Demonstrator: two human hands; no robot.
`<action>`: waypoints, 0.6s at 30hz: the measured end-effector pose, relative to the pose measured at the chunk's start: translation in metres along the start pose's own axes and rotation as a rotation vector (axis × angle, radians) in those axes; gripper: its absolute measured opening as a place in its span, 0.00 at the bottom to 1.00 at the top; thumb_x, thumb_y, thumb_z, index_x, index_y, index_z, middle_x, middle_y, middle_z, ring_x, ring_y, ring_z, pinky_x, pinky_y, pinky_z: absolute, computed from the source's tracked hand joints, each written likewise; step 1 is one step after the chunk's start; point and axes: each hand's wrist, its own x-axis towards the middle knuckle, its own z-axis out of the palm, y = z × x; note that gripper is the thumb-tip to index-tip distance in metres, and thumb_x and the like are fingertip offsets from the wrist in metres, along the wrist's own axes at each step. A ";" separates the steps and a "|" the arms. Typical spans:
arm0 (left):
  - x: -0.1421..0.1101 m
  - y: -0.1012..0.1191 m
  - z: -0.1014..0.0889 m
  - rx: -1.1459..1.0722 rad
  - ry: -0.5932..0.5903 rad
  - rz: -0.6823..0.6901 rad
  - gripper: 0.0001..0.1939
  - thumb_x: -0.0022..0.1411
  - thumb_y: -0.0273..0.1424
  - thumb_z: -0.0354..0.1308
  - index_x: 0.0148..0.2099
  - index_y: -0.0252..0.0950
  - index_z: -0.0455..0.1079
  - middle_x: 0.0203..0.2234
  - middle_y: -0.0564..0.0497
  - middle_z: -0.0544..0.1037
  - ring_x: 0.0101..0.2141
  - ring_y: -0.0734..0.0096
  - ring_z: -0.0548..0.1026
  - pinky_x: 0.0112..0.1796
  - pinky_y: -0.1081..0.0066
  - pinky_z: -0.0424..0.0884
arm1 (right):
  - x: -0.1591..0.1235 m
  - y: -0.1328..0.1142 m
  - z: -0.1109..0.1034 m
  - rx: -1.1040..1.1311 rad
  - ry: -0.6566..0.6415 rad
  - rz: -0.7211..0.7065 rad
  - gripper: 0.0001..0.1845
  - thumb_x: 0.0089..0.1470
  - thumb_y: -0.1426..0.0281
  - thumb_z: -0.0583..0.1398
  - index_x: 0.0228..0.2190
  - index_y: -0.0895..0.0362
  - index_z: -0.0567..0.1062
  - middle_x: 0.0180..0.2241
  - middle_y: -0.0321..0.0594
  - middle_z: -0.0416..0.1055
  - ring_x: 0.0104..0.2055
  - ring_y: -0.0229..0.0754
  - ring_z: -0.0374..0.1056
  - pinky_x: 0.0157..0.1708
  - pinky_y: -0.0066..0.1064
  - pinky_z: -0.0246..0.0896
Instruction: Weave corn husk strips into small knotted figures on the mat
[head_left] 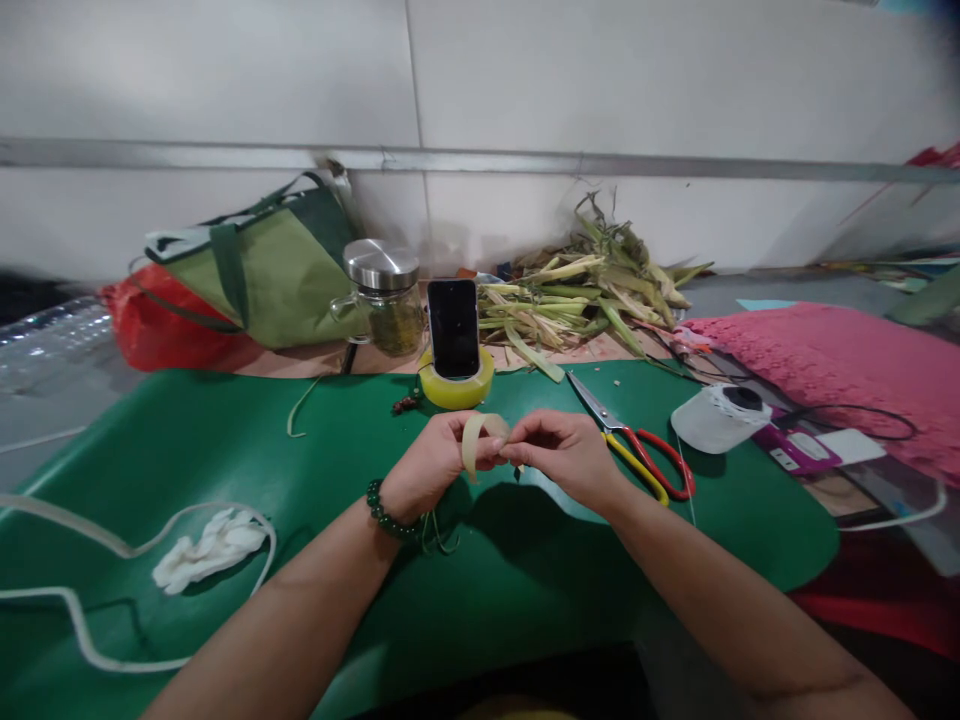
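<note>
Both my hands meet over the middle of the green mat (225, 450). My left hand (431, 462), with a dark green bead bracelet (386, 515) on its wrist, is closed on a pale yellow leaf strip (474, 440) that curls in a loop above the fingers. My right hand (566, 455) pinches the same strip from the right side. Thin green strands hang below my left wrist. Red and yellow handled scissors (641, 455) lie just right of my right hand.
A phone (453, 327) stands in a yellow tape roll (457, 390) behind my hands. Behind it are a glass jar (384, 297), a green bag (262, 265) and a leaf pile (585, 290). A white thread spool (720, 418) and pink cloth (832, 350) lie right; crumpled tissue (210, 548) lies left.
</note>
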 end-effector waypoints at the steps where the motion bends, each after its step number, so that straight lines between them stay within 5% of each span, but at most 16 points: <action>1: 0.000 0.000 -0.001 0.002 0.000 0.008 0.13 0.43 0.36 0.70 0.24 0.31 0.73 0.20 0.52 0.71 0.24 0.76 0.67 0.27 0.75 0.64 | -0.001 -0.001 0.000 -0.015 -0.001 -0.012 0.13 0.41 0.62 0.69 0.21 0.58 0.75 0.19 0.35 0.71 0.22 0.35 0.66 0.23 0.27 0.62; 18: -0.003 0.007 -0.001 0.002 0.086 -0.014 0.14 0.40 0.30 0.69 0.32 0.32 0.73 0.26 0.52 0.76 0.27 0.75 0.71 0.30 0.74 0.67 | 0.002 0.006 -0.010 -0.240 -0.066 -0.363 0.02 0.50 0.71 0.64 0.28 0.56 0.77 0.28 0.39 0.75 0.30 0.37 0.70 0.30 0.27 0.67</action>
